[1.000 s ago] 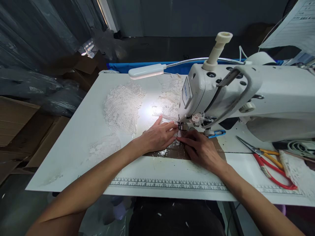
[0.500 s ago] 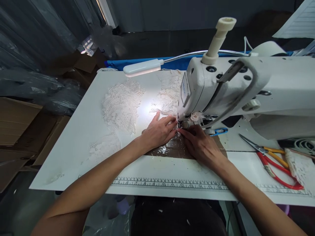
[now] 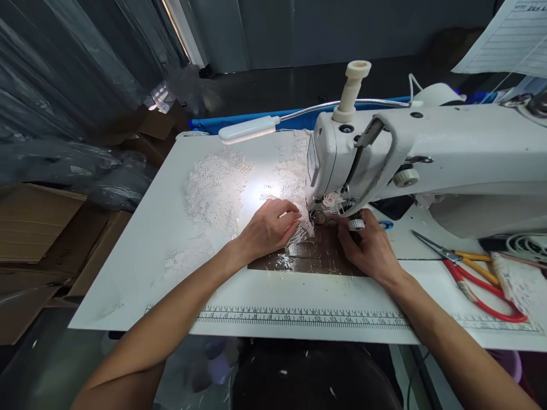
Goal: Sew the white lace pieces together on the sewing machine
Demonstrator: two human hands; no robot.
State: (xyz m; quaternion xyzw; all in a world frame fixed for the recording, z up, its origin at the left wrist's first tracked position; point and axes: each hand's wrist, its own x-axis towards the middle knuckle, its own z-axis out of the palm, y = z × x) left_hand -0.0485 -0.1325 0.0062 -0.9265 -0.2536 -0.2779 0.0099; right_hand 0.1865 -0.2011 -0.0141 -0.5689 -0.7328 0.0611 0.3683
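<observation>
My left hand point(image 3: 273, 225) is closed on the edge of a piece of white lace point(image 3: 305, 226), its fingers bent just left of the needle area. The lace reaches under the head of a white sewing machine point(image 3: 329, 154). To the right of the presser foot point(image 3: 317, 217), my right hand point(image 3: 368, 245) has its fingers curled near a white ribbed knob point(image 3: 356, 225). That knob partly covers the fingers, so what they hold is hidden. Blue thread snips point(image 3: 387, 225) show just behind this hand. A brown taped patch point(image 3: 325, 256) lies below both hands.
Lace piles point(image 3: 217, 182) lie on the white table point(image 3: 128, 273) at left. A lit lamp point(image 3: 248, 130) hangs over them. Red-handled scissors point(image 3: 474, 279) rest at right by folded lace point(image 3: 521, 285). A printed ruler point(image 3: 299, 316) runs along the front edge. Cardboard boxes point(image 3: 38, 228) stand left.
My right hand has moved right, away from the lace and the needle area, toward the knob and blue snips. My left hand stays on the lace with its fingers more bent. The view has shifted slightly.
</observation>
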